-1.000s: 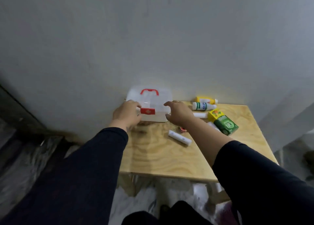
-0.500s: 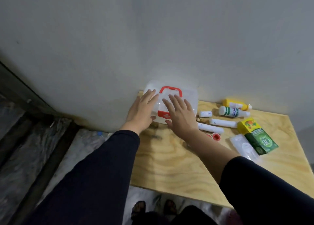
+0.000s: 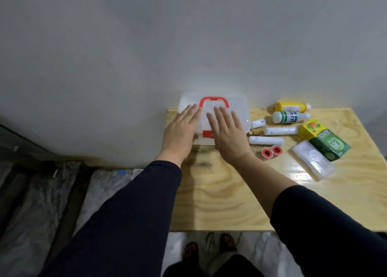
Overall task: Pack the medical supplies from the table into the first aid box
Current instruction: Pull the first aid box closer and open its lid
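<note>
Translucent plastic first aid box with red latch, shut; pressed flat under open left hand and right hand, probably steadying before unlatching.

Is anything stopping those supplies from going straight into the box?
Yes: the first aid box is closed, its red latch down, and the left hand and right hand lie flat on its lid.
</note>
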### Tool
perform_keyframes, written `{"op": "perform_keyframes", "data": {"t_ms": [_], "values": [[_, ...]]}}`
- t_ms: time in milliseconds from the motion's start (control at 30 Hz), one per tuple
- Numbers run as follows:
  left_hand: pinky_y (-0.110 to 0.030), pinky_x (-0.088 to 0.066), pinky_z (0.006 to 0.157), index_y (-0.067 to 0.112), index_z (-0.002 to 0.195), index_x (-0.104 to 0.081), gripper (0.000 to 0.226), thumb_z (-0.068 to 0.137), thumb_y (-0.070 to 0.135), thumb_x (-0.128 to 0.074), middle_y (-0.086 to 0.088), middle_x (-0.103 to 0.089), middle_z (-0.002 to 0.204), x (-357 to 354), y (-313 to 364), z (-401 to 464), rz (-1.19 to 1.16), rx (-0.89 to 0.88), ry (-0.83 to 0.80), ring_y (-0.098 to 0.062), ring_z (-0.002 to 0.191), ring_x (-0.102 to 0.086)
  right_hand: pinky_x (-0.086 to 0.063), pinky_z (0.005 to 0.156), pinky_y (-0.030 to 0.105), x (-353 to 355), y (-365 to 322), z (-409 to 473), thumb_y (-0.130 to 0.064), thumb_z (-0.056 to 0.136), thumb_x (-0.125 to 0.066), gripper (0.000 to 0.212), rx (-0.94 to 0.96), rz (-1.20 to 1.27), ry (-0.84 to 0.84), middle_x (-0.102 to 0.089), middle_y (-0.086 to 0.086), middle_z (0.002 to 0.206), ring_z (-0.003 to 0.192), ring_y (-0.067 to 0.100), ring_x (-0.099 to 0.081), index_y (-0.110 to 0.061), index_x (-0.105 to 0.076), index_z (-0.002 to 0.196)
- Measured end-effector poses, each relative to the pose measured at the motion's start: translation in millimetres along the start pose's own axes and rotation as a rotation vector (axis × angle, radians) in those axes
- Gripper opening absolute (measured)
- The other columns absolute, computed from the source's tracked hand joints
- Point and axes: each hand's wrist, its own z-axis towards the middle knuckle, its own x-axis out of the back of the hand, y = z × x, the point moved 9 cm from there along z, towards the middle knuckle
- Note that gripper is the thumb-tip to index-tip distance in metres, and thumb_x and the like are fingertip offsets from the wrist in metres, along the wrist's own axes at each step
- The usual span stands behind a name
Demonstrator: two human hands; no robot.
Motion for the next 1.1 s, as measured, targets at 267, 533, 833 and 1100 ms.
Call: {"op": "perform_keyframes", "data": {"t_ms": [267, 533, 833, 1100], "values": [[-0.027, -0.017, 0.114, 0.020, 0.152, -0.013, 0.079, 0.091, 0.003, -0.060, 0.004, -0.014, 0.160, -0.8, -4.7, 3.7, 0.019, -0.031, 0.016, -0.011, 0.146, -0.008, -0.008, 0.118, 0.054, 1.8, -6.6, 2.6, -0.011, 0.095, -0.041, 0.068, -0.023, 0.011, -0.023, -0.004, 0.023, 0.158, 0.146, 0.039, 0.000, -0.005, 0.001, 0.148], [-0.024, -0.013, 0.111, 0.020, 0.152, -0.015, 0.078, 0.091, 0.006, -0.061, 0.005, -0.015, 0.159, 6.4, -0.4, -0.4, 0.000, -0.027, 0.031, -0.011, 0.146, -0.009, -0.006, 0.117, 0.051, 6.4, 5.9, -5.6, -0.020, 0.089, -0.058, 0.082, -0.071, -0.010, 0.013, -0.011, 0.015, 0.159, 0.147, 0.033, -0.008, -0.015, -0.002, 0.149], [-0.028, -0.021, 0.113, 0.020, 0.152, -0.016, 0.077, 0.091, 0.006, -0.061, 0.004, -0.016, 0.159, 6.7, 4.1, -6.3, 0.014, -0.027, 0.006, -0.013, 0.146, -0.011, -0.031, 0.109, 0.056, 0.1, 15.5, -12.9, -0.027, 0.087, -0.063, 0.076, -0.087, -0.131, -0.016, -0.031, 0.026, 0.149, 0.137, 0.045, -0.030, -0.008, -0.018, 0.145], [-0.027, -0.024, 0.112, 0.019, 0.152, -0.016, 0.076, 0.091, 0.006, -0.060, 0.003, -0.016, 0.159, 6.2, 5.7, -4.8, 0.040, -0.028, 0.003, -0.013, 0.146, -0.011, -0.038, 0.104, 0.061, 2.5, 7.4, -10.4, -0.021, 0.080, -0.068, 0.071, -0.123, -0.189, -0.015, -0.040, 0.030, 0.142, 0.131, 0.049, -0.039, -0.003, -0.032, 0.138]]}}
